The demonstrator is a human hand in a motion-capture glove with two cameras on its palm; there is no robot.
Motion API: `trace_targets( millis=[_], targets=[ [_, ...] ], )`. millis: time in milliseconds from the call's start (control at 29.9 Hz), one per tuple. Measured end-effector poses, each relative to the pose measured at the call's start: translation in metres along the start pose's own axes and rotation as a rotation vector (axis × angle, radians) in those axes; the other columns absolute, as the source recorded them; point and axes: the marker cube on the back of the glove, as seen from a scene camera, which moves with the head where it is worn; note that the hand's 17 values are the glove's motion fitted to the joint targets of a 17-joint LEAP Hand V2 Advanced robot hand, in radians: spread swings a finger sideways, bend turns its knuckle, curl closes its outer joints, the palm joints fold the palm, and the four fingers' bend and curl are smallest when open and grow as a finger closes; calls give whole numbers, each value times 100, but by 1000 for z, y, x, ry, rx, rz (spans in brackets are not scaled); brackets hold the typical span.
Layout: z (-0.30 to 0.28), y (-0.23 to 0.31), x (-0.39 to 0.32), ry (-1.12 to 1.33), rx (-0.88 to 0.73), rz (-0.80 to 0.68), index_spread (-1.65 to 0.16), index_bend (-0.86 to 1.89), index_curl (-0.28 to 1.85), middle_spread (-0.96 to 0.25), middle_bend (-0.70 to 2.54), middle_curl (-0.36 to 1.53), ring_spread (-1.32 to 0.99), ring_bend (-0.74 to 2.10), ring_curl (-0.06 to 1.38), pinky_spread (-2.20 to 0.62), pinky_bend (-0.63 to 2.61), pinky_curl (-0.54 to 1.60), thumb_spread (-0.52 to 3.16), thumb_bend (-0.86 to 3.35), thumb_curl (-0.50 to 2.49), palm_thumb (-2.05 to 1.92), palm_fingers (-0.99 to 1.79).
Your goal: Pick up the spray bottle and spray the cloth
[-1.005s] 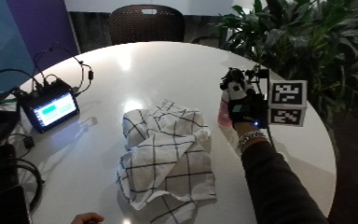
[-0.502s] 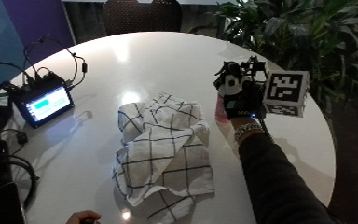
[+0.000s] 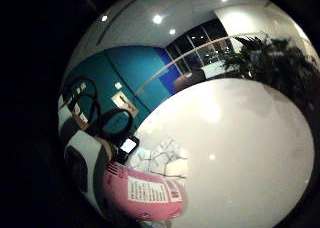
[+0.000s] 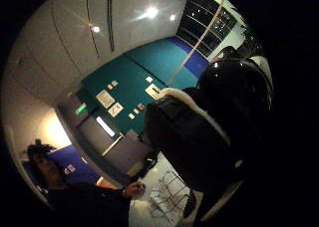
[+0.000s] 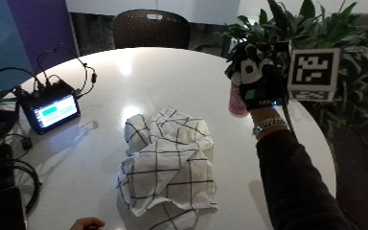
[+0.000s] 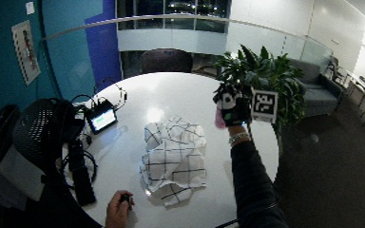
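Closest in, a bare hand (image 6: 120, 209) rests at the near edge of the round white desk (image 5: 171, 72), holding a small dark object. Just beyond it the white cloth (image 5: 166, 165) with its dark grid lines lies crumpled across the middle of the desk. Off to one side a small monitor (image 5: 49, 109) glows, with black cables (image 5: 63, 62) looping away from it. Further back stand a dark chair (image 5: 151, 28) at the far edge, a leafy plant (image 5: 337, 72) beside the desk, and teal and blue walls under ceiling spotlights.

Now the gloved right hand (image 5: 255, 81): it's raised above the desk beside the cloth, fingers curled round the pink spray bottle (image 5: 237, 103). The bottle is clear of the surface, standing roughly upright in the grip, its long axis vertical, pink body showing below the glove. Its black head is tucked in the hand; from the palm views the cloth lies out in front of the bottle, though I can't make out exactly where the nozzle aims.
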Motion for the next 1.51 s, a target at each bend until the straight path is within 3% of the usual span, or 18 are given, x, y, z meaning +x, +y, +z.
trace_targets(
  millis=[502, 703, 871, 1105, 1306, 1507],
  targets=[
    [-31, -66, -76, 308, -281, -249, -23, 48, 58, -16, 62, 51, -16, 70, 45, -28, 40, 38, 129, -1, 18, 32, 144],
    [-12, -62, -102, 331, -650, -298, -23, 47, 58, -17, 63, 50, -16, 71, 45, -28, 40, 38, 130, -1, 17, 32, 144],
    [12, -32, -125, 416, -964, -233, -23, 47, 58, -17, 63, 50, -16, 72, 45, -28, 40, 38, 130, -1, 17, 31, 143],
    [65, 43, -93, 865, -1339, -238, -23, 46, 58, -17, 63, 50, -16, 72, 45, -28, 41, 38, 130, -1, 17, 31, 143],
    [86, 93, -75, 1022, -1505, -267, -23, 45, 58, -17, 64, 50, -16, 72, 45, -28, 41, 38, 130, -1, 17, 31, 143],
    [89, 110, -62, 1058, -1571, -253, -23, 44, 58, -17, 64, 49, -16, 72, 45, -28, 41, 38, 130, -1, 17, 31, 142]
  ],
)
